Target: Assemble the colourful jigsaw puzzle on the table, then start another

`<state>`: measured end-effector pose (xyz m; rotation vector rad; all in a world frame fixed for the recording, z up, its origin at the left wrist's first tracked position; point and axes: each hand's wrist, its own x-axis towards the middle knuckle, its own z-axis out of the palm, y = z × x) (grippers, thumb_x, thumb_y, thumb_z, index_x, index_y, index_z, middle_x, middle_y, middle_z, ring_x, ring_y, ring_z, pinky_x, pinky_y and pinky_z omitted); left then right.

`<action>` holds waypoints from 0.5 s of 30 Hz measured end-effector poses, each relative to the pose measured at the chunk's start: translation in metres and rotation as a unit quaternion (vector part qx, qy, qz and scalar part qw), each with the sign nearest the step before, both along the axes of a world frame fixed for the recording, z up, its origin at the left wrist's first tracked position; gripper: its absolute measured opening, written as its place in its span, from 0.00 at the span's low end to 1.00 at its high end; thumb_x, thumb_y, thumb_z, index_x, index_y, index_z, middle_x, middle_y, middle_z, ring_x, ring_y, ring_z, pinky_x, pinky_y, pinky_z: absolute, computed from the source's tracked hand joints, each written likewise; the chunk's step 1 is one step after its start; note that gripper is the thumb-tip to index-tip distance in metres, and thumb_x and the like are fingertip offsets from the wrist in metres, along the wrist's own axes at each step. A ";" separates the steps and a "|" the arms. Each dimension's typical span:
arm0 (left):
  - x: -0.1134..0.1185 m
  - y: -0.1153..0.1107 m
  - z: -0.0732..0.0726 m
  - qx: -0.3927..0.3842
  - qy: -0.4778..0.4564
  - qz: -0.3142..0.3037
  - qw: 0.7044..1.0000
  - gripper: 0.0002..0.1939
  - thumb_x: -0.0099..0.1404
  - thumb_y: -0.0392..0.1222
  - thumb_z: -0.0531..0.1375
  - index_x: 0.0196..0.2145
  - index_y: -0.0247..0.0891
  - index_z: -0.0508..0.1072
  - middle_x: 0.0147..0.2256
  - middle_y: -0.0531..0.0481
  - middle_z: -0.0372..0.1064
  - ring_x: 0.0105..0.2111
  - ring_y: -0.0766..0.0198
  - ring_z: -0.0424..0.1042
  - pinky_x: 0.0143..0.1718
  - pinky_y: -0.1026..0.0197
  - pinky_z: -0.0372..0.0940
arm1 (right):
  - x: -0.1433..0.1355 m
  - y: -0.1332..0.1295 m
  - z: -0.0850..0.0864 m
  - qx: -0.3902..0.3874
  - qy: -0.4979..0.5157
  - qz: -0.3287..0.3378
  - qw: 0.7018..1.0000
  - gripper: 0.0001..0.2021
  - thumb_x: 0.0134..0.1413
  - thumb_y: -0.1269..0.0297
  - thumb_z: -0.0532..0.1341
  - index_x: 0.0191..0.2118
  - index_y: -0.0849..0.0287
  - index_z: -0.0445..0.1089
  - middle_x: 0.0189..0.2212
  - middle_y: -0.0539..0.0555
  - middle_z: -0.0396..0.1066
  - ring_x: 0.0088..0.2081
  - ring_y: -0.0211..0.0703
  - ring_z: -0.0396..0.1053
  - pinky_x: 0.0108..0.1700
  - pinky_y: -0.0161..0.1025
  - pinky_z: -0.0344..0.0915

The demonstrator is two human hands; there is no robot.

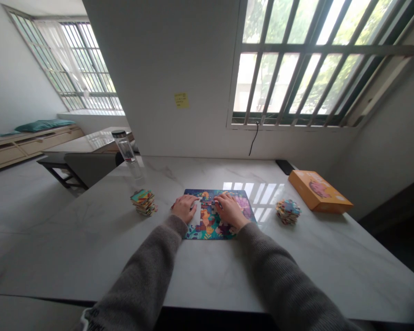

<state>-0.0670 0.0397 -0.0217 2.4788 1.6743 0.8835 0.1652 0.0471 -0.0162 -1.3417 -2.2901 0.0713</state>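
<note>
A colourful jigsaw puzzle (207,232) lies flat on the table, partly assembled, with bare white tabletop showing in a gap on its left side. My left hand (185,207) is over that left side, fingers curled and thumb drawn in towards the index finger. A reddish-dark bit of a puzzle piece (173,207) shows at its outer edge; most of it is hidden under the hand. On the puzzle's right half rests my right hand (230,209), fingers bent downward with the tips touching the pieces and the thumb a little apart. No loose piece shows in it.
One stack of puzzle pieces (144,202) stands to the left, another stack (288,211) to the right. An orange box (319,192) and a black phone (284,167) lie at the back right. A glass bottle (124,148) stands at the table's far left edge.
</note>
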 end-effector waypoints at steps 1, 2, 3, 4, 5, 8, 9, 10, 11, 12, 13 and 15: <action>-0.001 0.000 0.000 -0.002 0.005 0.007 1.000 0.14 0.66 0.36 0.56 0.47 0.41 0.75 0.49 0.46 0.75 0.53 0.53 0.69 0.56 0.49 0.59 | -0.001 0.001 0.003 -0.003 -0.005 -0.011 1.000 0.13 0.68 0.64 0.55 0.51 0.57 0.73 0.49 0.58 0.72 0.52 0.50 0.64 0.55 0.45 0.57; -0.001 0.000 0.001 -0.005 0.008 0.013 1.000 0.13 0.67 0.37 0.56 0.46 0.41 0.76 0.49 0.46 0.75 0.53 0.54 0.69 0.57 0.49 0.59 | -0.002 0.002 0.006 -0.006 -0.012 -0.021 1.000 0.12 0.68 0.63 0.55 0.50 0.57 0.73 0.48 0.58 0.72 0.52 0.51 0.64 0.55 0.45 0.57; -0.002 0.000 0.001 -0.009 0.011 0.018 1.000 0.13 0.67 0.37 0.55 0.46 0.41 0.76 0.49 0.46 0.75 0.53 0.54 0.68 0.57 0.49 0.58 | -0.004 0.004 0.008 -0.010 -0.021 -0.029 0.999 0.12 0.67 0.62 0.56 0.49 0.57 0.73 0.47 0.58 0.72 0.51 0.51 0.64 0.54 0.45 0.57; -0.004 0.000 0.002 -0.012 0.011 0.023 1.000 0.12 0.67 0.37 0.56 0.46 0.41 0.76 0.49 0.46 0.75 0.53 0.54 0.68 0.57 0.49 0.58 | -0.006 0.007 0.010 -0.014 -0.029 -0.033 0.999 0.12 0.67 0.60 0.57 0.49 0.57 0.73 0.47 0.59 0.72 0.51 0.51 0.64 0.54 0.45 0.57; -0.005 0.000 0.002 -0.013 0.011 0.027 0.999 0.12 0.67 0.38 0.56 0.46 0.42 0.76 0.49 0.46 0.75 0.53 0.54 0.68 0.56 0.49 0.58 | -0.008 0.009 0.011 -0.016 -0.038 -0.034 0.999 0.13 0.66 0.58 0.58 0.50 0.56 0.73 0.47 0.59 0.71 0.51 0.52 0.64 0.54 0.45 0.57; -0.009 0.000 0.004 -0.019 0.002 0.042 0.999 0.12 0.67 0.38 0.56 0.46 0.42 0.76 0.48 0.46 0.74 0.52 0.54 0.69 0.55 0.49 0.59 | -0.015 0.017 0.012 -0.019 -0.061 -0.025 0.998 0.16 0.64 0.53 0.60 0.51 0.57 0.72 0.47 0.61 0.70 0.52 0.54 0.63 0.52 0.45 0.58; -0.010 0.000 0.005 -0.021 -0.001 0.046 0.999 0.12 0.67 0.38 0.57 0.46 0.42 0.76 0.48 0.46 0.74 0.51 0.54 0.69 0.54 0.49 0.59 | -0.017 0.020 0.012 -0.024 -0.071 -0.021 0.997 0.17 0.63 0.52 0.61 0.50 0.58 0.72 0.47 0.61 0.69 0.52 0.54 0.62 0.52 0.45 0.58; -0.012 -0.001 0.005 -0.024 -0.004 0.049 0.999 0.12 0.66 0.38 0.57 0.46 0.42 0.76 0.47 0.46 0.74 0.51 0.54 0.69 0.54 0.50 0.59 | -0.019 0.023 0.012 -0.031 -0.079 -0.019 0.996 0.17 0.62 0.52 0.62 0.49 0.58 0.72 0.47 0.61 0.69 0.52 0.54 0.62 0.52 0.45 0.58; -0.013 -0.001 0.006 -0.027 -0.006 0.048 0.998 0.12 0.66 0.37 0.57 0.46 0.42 0.76 0.47 0.46 0.74 0.51 0.54 0.69 0.54 0.50 0.60 | -0.020 0.025 0.011 -0.040 -0.086 -0.018 0.995 0.16 0.61 0.52 0.63 0.48 0.58 0.72 0.47 0.61 0.68 0.51 0.54 0.62 0.52 0.45 0.58; -0.014 -0.001 0.006 -0.031 -0.005 0.044 0.999 0.12 0.66 0.37 0.57 0.46 0.41 0.76 0.47 0.46 0.74 0.51 0.54 0.69 0.54 0.50 0.60 | -0.021 0.027 0.011 -0.052 -0.090 -0.015 0.994 0.16 0.60 0.53 0.63 0.48 0.58 0.73 0.47 0.61 0.68 0.51 0.54 0.62 0.52 0.45 0.58; -0.015 -0.002 0.006 -0.035 -0.003 0.038 0.999 0.13 0.66 0.37 0.57 0.46 0.41 0.76 0.47 0.46 0.74 0.51 0.53 0.68 0.54 0.50 0.60 | -0.022 0.029 0.011 -0.063 -0.091 -0.013 0.994 0.16 0.60 0.53 0.64 0.47 0.58 0.72 0.47 0.61 0.67 0.51 0.53 0.62 0.53 0.45 0.58; -0.016 -0.002 0.007 -0.042 0.006 0.025 0.999 0.13 0.66 0.38 0.57 0.47 0.41 0.76 0.48 0.46 0.74 0.52 0.53 0.68 0.54 0.50 0.60 | -0.023 0.031 0.012 -0.077 -0.084 -0.014 0.993 0.17 0.58 0.54 0.66 0.48 0.58 0.71 0.48 0.61 0.67 0.51 0.53 0.62 0.52 0.45 0.58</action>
